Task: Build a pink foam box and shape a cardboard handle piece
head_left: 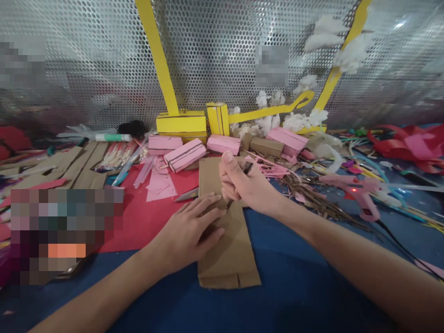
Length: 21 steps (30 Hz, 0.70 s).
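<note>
A strip of brown cardboard [231, 249] lies lengthwise before me on the blue surface. Across its left side my left hand [196, 226] is spread, palm down, fingertips resting on the cardboard. My right hand [239, 182] is closed in a fist above the strip, thumb uppermost. It grips a slim dark pen-like tool [247, 167], whose top end pokes out of the fist and whose lower end points at the cardboard. The fingers hide most of this tool, so I cannot tell its exact kind. A grey pointed object [186, 195] lies just beyond my left fingers.
Red paper [138, 217] spreads to the left, near cardboard strips [74, 162]. Pink boxes [185, 155] and yellow boxes [181, 123] line the back before a perforated silvery sheet [215, 55]. At right lies a pink glue gun [357, 189], red light on, with twigs [312, 196] beside it.
</note>
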Each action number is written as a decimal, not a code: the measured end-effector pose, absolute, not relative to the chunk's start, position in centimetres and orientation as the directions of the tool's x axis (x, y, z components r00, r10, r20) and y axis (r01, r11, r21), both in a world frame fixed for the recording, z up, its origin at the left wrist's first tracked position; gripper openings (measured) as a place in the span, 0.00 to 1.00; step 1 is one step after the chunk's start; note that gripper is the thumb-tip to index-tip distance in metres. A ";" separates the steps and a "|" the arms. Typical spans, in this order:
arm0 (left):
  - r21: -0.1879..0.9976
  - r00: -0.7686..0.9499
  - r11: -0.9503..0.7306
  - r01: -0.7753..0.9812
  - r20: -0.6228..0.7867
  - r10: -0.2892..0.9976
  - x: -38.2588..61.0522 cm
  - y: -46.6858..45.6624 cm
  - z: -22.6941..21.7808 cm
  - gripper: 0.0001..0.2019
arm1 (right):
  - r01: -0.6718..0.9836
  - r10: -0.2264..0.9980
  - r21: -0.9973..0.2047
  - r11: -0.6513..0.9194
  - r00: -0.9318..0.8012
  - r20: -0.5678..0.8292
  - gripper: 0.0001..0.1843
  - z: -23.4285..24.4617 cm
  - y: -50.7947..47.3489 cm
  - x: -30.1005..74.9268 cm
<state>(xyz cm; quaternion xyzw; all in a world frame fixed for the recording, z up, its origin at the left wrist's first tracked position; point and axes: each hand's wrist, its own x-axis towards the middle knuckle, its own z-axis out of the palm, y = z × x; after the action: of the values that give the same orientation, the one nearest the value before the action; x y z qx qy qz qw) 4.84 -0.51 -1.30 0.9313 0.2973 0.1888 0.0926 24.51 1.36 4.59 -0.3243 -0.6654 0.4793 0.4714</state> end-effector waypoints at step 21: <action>0.286 0.749 -0.788 0.545 0.256 0.611 4.9 -0.7 -1.0 0.18 | -0.227 0.745 -0.974 0.016 -0.647 0.163 0.38 3.2 3.4 26.4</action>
<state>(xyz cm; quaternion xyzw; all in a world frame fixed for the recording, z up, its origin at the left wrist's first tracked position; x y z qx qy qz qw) 4.89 -0.72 -1.02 0.9301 0.3106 0.1701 0.0970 26.38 3.44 3.18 -0.2111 -0.6134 0.6688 0.3633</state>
